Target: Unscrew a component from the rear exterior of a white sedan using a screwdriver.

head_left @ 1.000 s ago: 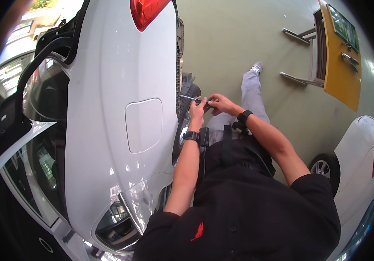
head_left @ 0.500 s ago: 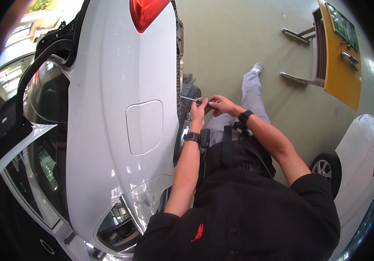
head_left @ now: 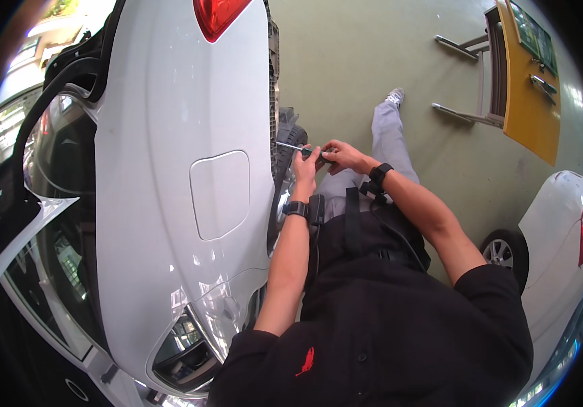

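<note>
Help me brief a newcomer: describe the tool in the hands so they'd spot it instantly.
Find the white car on the left and follow its body down to the wheel arch. There the left hand and right hand hold a slim screwdriver-like tool; only its thin shiny metal shaft points at the car.

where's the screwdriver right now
In the head view, just above centre: the screwdriver is held by both the left hand and right hand, its tip toward the white car.

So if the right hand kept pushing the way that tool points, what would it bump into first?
Probably the white car: the right hand aims the tool left at the car's edge by the wheel arch. Depth is hard to judge here.
</note>
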Motion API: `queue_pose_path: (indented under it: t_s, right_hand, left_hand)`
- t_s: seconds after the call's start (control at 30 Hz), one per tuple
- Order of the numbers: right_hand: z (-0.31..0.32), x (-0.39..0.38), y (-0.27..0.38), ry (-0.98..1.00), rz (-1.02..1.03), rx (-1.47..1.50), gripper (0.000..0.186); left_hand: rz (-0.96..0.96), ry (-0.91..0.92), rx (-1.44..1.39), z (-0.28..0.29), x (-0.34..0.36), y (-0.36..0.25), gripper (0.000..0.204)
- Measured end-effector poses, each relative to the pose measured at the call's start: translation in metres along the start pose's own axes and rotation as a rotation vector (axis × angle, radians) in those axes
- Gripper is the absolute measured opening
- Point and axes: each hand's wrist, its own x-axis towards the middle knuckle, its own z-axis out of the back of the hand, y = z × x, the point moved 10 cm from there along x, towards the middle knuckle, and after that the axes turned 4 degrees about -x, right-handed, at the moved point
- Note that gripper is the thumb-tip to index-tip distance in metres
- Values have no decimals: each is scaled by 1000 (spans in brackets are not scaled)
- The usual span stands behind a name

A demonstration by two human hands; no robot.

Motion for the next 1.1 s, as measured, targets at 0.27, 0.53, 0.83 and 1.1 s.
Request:
queue_pose_path:
  t_s: [0.27, 0.53, 0.83, 1.1]
  right_hand:
    - [6, 1, 11, -65, 93, -14, 28]
    - [17, -13, 59, -399, 419, -600, 34]
    - [4, -2, 4, -77, -153, -5, 44]
    - [6, 5, 19, -160, 154, -248, 35]
  left_hand:
    - [-25, 72, -162, -7, -1, -4, 37]
    - [8, 19, -151, -10, 3, -7, 34]
    - [-19, 20, -279, -10, 5, -9, 32]
    - [33, -26, -331, -2, 5, -1, 33]
